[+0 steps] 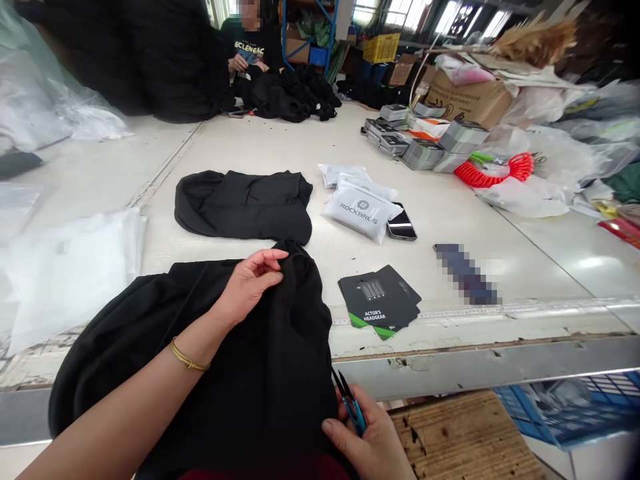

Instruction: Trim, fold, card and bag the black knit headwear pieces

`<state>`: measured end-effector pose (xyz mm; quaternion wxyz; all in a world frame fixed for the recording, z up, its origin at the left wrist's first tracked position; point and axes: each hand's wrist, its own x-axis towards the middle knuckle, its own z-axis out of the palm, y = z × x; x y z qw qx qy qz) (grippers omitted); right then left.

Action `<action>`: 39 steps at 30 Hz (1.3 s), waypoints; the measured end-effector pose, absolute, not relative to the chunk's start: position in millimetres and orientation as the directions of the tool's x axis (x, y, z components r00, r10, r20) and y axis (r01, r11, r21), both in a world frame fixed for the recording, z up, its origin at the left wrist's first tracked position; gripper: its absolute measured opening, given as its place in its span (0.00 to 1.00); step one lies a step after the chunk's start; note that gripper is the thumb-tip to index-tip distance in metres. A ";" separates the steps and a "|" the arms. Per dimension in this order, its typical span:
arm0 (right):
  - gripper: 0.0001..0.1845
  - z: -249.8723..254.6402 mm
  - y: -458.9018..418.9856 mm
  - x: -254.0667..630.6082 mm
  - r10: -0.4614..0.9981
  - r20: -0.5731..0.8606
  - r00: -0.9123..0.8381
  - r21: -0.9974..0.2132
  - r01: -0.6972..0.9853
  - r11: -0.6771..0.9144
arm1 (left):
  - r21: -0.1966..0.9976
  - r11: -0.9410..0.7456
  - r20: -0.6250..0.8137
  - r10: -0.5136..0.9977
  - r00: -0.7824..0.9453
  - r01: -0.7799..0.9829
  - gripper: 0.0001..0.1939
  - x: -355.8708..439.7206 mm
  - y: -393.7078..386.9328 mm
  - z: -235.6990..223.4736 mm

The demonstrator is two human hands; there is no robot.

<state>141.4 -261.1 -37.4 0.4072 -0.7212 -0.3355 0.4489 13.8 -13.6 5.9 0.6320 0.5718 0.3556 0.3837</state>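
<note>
Head view: the person's left hand [249, 285], wearing a gold bangle [187, 355], pinches a fold of a black garment [240, 380] in a narrow grip between thumb and fingers. The garment lies bunched over the near edge of a white counter [505, 257] at about 6 o'clock. The right hand [369, 437] sits at 5 o'clock, gripping a pair of blue-handled thread snips [350, 403] against the garment's edge, tips pointing toward 11 o'clock. A second black garment [243, 203] lies flat at 12 o'clock, just beyond the left hand. At 1 o'clock are grey ROCKBROS packets [360, 210] touching a phone [401, 223]. Black-and-green cards [380, 300] sit closer in, near the snips. A co-worker [247, 50] sits far off at 12 o'clock behind a heap of black cloth [285, 97].
</note>
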 end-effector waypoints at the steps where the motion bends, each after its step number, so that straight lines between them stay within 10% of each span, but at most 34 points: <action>1: 0.12 -37.4 -263.7 137.6 0.862 -0.345 0.372 -0.900 0.130 -0.416 | 0.995 -0.055 0.083 0.924 0.374 -0.086 0.10 14.7 -13.8 10.9; 6: 0.11 -31.0 -271.6 133.0 0.880 -0.241 0.409 -0.895 0.257 -0.365 | 0.924 -0.357 0.309 0.909 0.279 0.139 0.08 16.6 -18.4 26.0; 12: 0.19 -38.8 -287.3 122.3 0.881 -0.126 0.456 -0.921 0.276 -0.275 | 0.703 -0.521 0.029 0.702 0.712 0.485 0.19 23.1 -52.2 0.8; 21: 0.21 -38.4 -285.2 109.1 0.986 0.064 0.154 -0.916 0.402 -0.004 | 0.488 -0.574 -0.107 0.708 0.698 0.657 0.32 36.6 -71.1 2.7; 32: 0.13 -31.0 -288.1 106.3 0.987 -0.161 -0.015 -0.969 0.192 -0.155 | 0.812 -0.338 -0.177 0.633 0.753 0.475 0.30 3.8 -46.6 0.1; 36: 0.14 -29.6 -281.4 105.8 0.965 -0.201 0.169 -0.978 0.027 -0.208 | 0.611 -0.579 -0.039 0.660 0.750 0.541 0.34 11.5 -73.9 3.9; 39: 0.14 -27.6 -265.3 118.5 0.881 -0.205 0.426 -0.975 -0.010 -0.223 | 0.793 -0.406 -0.026 0.723 0.691 0.454 0.32 3.1 -75.7 -0.6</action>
